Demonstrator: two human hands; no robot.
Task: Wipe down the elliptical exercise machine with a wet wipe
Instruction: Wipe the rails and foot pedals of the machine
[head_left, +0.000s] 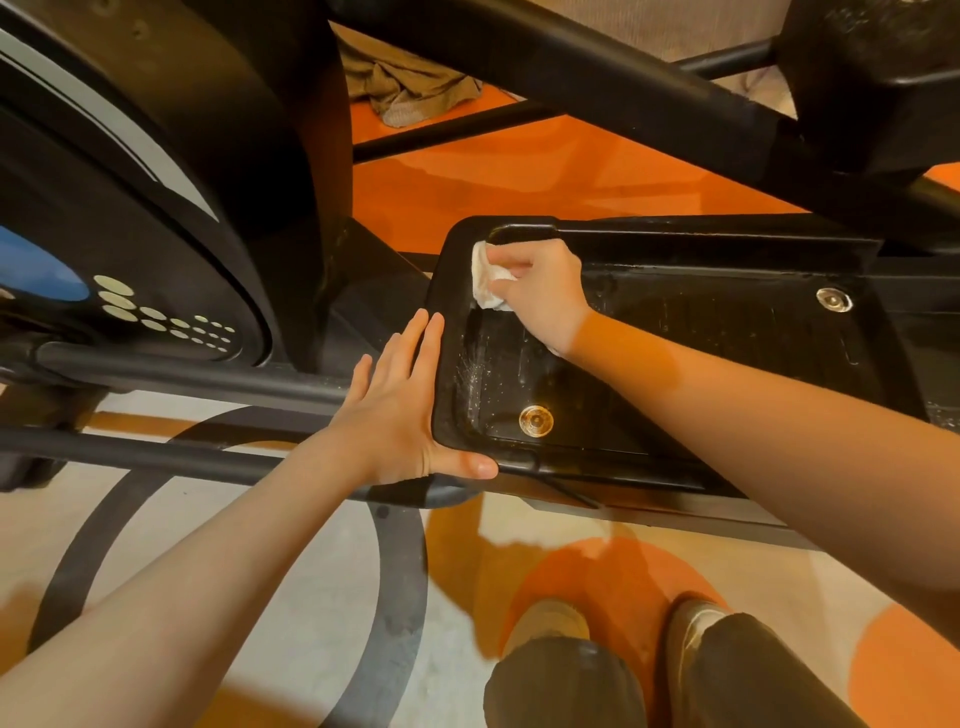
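Down at the near foot pedal (675, 322), 12 o'clock corner: right hand (545, 291) bunched around the wet wipe (485, 283), scrubbing the rim. Left hand (400, 405) flat and open, bracing the 9 o'clock edge. Probably mid-job, with dust specks at 7 o'clock and flywheel housing (156, 218) seemingly untouched.

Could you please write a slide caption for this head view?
Right hand scrubs the pedal with a wipe; left hand steadies its rim.
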